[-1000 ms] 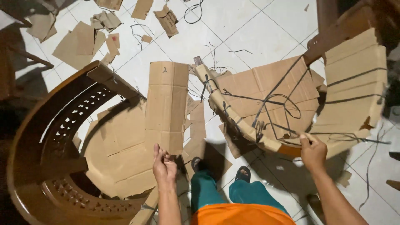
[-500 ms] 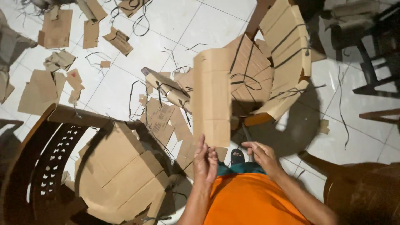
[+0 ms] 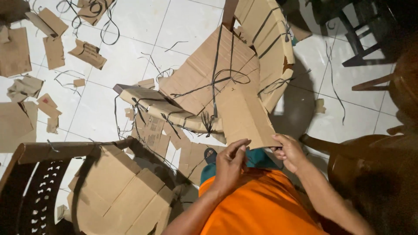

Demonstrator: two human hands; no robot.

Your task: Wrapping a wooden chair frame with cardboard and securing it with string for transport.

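Head view: near centre, above the lap.
Card (image 3: 244, 115): long flat strip, held up by its near edge so it stands clear of the floor (image 3: 122, 65).
Left hand (image 3: 230, 163): pinching the near-left edge, fingers seemingly curled.
Right hand (image 3: 289, 152): gripping the near-right corner, steadying it.
Chair (image 3: 39, 182): near left, loaded with card sheets.

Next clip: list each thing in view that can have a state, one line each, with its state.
Left hand: gripping the cardboard sheet's lower edge.
Right hand: gripping the sheet's lower right corner.
Cardboard sheet: held up, creased.
Cardboard-wrapped chair: partly unwrapped, black straps loose.
Brown plastic chair: tipped over, cardboard lying on it.
Cardboard scraps: torn, scattered on the floor.
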